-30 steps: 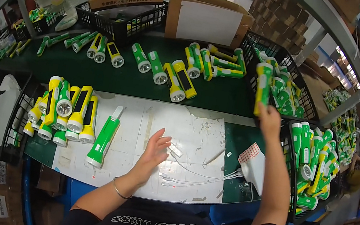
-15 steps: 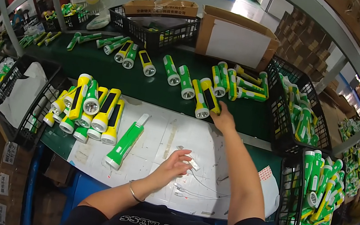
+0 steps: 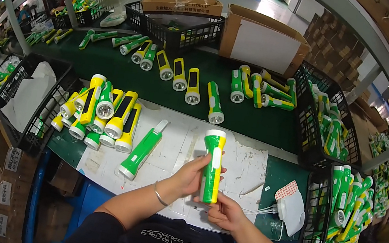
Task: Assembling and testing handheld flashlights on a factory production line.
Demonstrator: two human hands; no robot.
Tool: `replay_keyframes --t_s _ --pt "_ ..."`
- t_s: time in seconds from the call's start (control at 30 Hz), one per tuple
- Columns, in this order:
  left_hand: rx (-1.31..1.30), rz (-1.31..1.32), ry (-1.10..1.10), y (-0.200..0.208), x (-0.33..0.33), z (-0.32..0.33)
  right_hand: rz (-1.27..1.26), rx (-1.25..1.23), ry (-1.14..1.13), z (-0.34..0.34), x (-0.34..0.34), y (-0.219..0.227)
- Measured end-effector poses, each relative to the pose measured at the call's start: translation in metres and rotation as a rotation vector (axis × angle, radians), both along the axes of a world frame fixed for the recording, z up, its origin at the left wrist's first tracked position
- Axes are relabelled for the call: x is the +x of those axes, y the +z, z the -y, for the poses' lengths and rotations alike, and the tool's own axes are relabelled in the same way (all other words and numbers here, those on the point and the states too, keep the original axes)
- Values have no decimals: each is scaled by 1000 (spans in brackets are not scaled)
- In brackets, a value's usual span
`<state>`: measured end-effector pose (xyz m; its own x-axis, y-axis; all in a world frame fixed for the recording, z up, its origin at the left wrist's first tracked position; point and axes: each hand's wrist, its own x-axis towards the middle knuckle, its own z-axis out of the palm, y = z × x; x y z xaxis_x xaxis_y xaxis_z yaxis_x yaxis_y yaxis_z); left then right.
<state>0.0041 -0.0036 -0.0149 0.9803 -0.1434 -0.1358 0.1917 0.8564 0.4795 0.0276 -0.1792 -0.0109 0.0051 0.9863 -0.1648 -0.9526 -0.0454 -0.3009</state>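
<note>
A green and yellow flashlight [image 3: 213, 168] stands nearly upright in the view in front of me, its white-rimmed head pointing away. My left hand [image 3: 189, 175] is wrapped round its body from the left side. At the lower tail end the fingers of my right hand [image 3: 225, 213] are curled and pinch the tail; part of the fingertips is hidden. To the left a green flashlight [image 3: 140, 153] lies on the white work sheet [image 3: 177, 131], a pale tab sticking out of its far end. Beyond it is a heap of green and yellow flashlights [image 3: 103, 111].
Flashlights lie along the green belt [image 3: 135, 78], one green-yellow flashlight [image 3: 215, 103] nearest. Black crates [image 3: 318, 194] of flashlights stand at right, another black crate [image 3: 27, 109] at left. White cables [image 3: 268, 209] lie beside a white packet [image 3: 291, 213] at the right edge.
My right hand has come back from the belt to the sheet, and a flashlight is now between both hands. My left hand has closed round it. The cables now lie farther right.
</note>
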Motion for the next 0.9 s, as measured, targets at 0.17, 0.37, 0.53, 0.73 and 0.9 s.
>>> replay_keyframes --t_s 0.17,0.37,0.53,0.73,0.9 --pt "-32 -266 -100 -4 -5 5 641 -566 -323 25 0 7" --pt "117 -241 -14 0 -12 12 842 -633 -436 37 8 4" --pt "110 -259 -41 -1 -13 13 967 -574 -440 36 7 4" --pt "98 -258 -38 0 -16 15 1205 -496 -426 28 0 6" --pt "111 -228 -12 -5 -15 23 995 -473 -293 21 -14 7"
